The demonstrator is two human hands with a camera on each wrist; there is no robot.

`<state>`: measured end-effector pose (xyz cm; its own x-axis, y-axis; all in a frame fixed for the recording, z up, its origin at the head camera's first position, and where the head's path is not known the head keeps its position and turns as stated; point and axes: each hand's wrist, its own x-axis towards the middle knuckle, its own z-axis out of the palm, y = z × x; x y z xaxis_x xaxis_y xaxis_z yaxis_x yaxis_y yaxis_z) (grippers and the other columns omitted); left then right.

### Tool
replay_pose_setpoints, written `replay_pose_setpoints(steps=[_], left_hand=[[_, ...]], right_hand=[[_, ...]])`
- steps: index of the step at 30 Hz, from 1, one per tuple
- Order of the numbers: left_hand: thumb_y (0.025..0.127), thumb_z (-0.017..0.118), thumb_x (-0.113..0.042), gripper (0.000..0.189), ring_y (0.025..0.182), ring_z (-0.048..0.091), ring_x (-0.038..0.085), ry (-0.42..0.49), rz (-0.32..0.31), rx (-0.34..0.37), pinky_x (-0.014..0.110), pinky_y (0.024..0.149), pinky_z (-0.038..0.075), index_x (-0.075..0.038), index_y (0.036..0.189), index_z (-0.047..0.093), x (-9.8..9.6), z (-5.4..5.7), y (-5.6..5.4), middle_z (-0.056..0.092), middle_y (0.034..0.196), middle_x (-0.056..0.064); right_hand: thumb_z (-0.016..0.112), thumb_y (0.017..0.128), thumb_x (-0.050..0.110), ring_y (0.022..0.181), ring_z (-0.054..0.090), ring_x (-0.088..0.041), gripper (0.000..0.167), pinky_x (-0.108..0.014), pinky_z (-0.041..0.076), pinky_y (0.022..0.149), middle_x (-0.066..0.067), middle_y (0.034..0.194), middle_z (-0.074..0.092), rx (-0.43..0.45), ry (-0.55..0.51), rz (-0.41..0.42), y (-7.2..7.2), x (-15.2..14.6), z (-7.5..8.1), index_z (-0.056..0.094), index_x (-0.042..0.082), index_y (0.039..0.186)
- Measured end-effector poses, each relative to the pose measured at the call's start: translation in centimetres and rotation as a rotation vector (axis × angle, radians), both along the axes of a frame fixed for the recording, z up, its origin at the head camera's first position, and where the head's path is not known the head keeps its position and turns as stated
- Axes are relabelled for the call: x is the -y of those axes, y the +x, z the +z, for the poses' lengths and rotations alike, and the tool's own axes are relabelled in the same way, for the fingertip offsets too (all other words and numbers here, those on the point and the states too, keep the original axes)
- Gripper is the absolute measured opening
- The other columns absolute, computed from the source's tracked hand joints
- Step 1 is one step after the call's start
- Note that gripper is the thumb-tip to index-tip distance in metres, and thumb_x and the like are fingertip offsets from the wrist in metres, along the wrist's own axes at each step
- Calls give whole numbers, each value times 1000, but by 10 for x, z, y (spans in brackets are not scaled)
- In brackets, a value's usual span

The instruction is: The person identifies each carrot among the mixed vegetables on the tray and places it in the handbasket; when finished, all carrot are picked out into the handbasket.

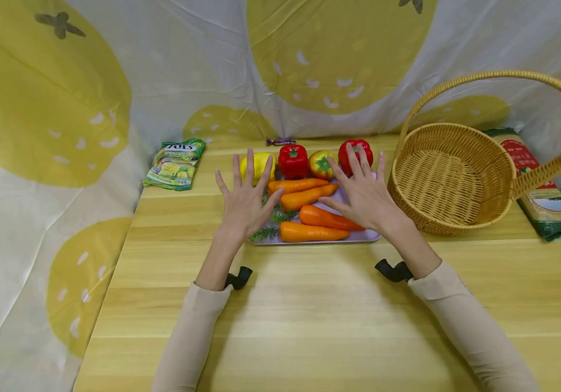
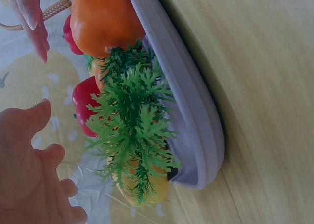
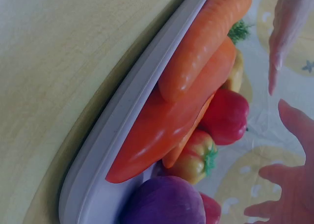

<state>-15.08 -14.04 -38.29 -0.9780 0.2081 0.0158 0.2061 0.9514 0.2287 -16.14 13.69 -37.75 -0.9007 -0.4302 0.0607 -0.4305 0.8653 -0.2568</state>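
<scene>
Both hands hover with fingers spread over a lilac tray [image 1: 314,243] of vegetables, holding nothing. My left hand [image 1: 245,206] is above the tray's left end, close to a yellow pepper [image 1: 262,163] and the green carrot tops [image 2: 132,111]. Above the right end is my right hand [image 1: 367,197], partly covering a red pepper [image 1: 365,149]. Several orange carrots [image 1: 314,233] lie between the hands. Behind them sit another red pepper [image 1: 293,161] and a red-yellow pepper [image 1: 320,165]. A rounded purple vegetable [image 3: 164,204] shows in the right wrist view, hidden by the right hand in the head view.
Right of the tray stands a wicker basket [image 1: 405,204] with a tall handle. Behind it lies a green-and-red packet [image 1: 549,201]. A green candy bag [image 1: 174,164] rests at the back left, and a small purple wrapped sweet [image 1: 281,142] lies behind the peppers.
</scene>
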Motion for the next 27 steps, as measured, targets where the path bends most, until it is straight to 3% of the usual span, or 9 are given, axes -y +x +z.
replay_pose_setpoints(steps=[9,16,22,27], left_hand=[[106,36,-63,77,159,-22,41,-14,-6,-5,77,117,-15,-33,167,1,1,1,-2,-26,172,6],[104,40,-63,81,158,-25,41,33,-26,-4,77,116,-17,-33,167,-1,8,-2,-2,-30,171,6],[100,42,-71,90,156,-30,40,99,-49,31,78,115,-18,-36,166,-8,27,-1,0,-37,168,4],[96,49,-73,100,153,-38,35,168,-71,111,79,115,-17,-37,164,-14,51,-2,6,-41,165,2]], right_hand=[[58,97,65,160,-6,-47,93,-73,-15,121,-26,173,-3,-10,-8,3,-3,-3,-3,19,19,167],[59,98,62,160,-5,-48,91,-74,-15,120,-28,172,-1,-21,-30,19,-3,-2,-5,21,16,167],[58,98,63,161,-6,-46,92,-73,-15,121,-27,172,-2,-12,-18,23,-2,-2,-4,19,18,167],[57,99,62,160,-6,-46,92,-74,-13,121,-29,172,-3,-4,-3,26,-1,-5,-3,17,18,168]])
